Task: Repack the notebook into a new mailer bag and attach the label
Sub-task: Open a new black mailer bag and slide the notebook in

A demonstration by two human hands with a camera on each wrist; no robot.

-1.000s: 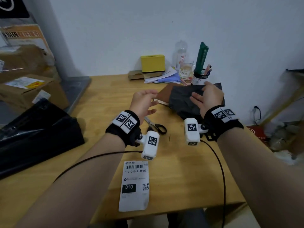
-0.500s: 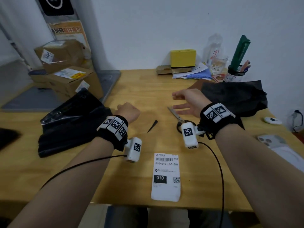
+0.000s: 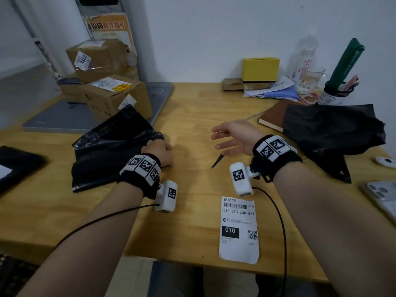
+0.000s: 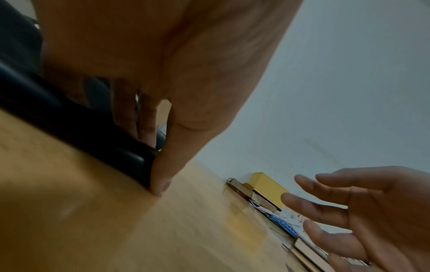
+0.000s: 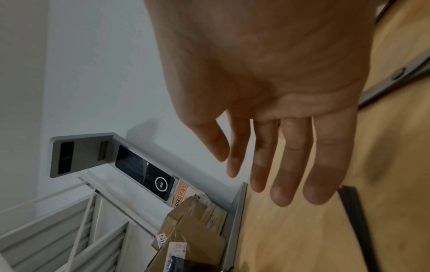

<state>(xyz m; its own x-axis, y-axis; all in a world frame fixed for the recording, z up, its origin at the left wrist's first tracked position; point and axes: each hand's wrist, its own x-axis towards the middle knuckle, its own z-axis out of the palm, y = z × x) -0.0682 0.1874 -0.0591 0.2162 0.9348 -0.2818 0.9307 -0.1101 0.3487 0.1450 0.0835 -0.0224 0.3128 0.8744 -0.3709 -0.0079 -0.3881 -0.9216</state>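
Left hand [image 3: 160, 151] pinches the near corner of the black mailer bag stack [image 3: 111, 146], right hand [image 3: 232, 137] spread alongside — best peel just one bag free.

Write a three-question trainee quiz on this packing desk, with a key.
1. True or false: the right hand holds the label.
2. Which hand pinches the new mailer bags?
   A. left hand
   B. right hand
   C. neither
3. Fill in: the notebook lies partly under the crumpled ____ bag.

Key: 1 false, it is open above the table; 2 A; 3 black.
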